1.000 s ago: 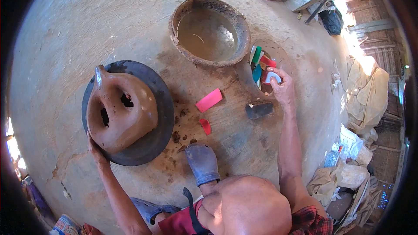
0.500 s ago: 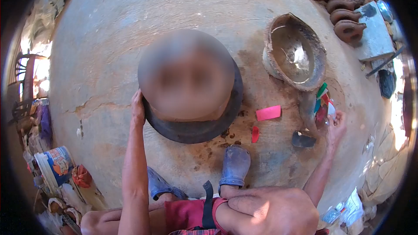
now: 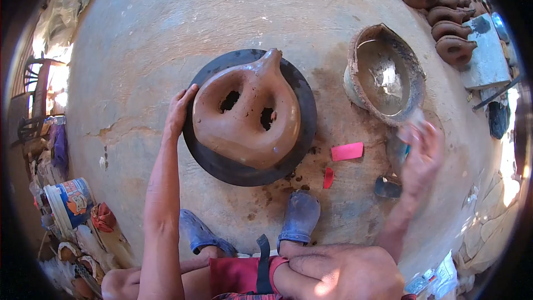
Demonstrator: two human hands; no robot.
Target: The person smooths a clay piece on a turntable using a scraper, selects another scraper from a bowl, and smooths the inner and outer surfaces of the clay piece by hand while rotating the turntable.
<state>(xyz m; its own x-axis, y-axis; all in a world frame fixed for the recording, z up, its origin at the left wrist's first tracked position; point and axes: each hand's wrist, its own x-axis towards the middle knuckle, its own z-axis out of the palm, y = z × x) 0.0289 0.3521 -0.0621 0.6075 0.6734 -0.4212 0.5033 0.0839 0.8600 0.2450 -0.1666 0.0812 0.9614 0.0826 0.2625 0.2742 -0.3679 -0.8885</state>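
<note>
A wet brown clay vessel with two dark holes and a spout at its far end sits on a round black turntable. My left hand has its fingers curled over the turntable's left rim, beside the clay. To the right, my right hand is raised over several small tools on the floor, next to a clay basin of murky water. Motion smears its fingers. Something pale shows at the fingertips, but I cannot make out what. A pink plastic piece and a smaller red piece lie between turntable and tools.
Rows of similar clay pieces line the far right beside a pale block. A dark small block lies below my right hand. My blue clogs stand near the turntable. A white-and-blue bucket is at the left.
My right hand has lifted away from the small tools, up and slightly left toward the basin. My left hand has slid farther up the turntable's rim. The clay, blurred earlier, now shows sharply.
</note>
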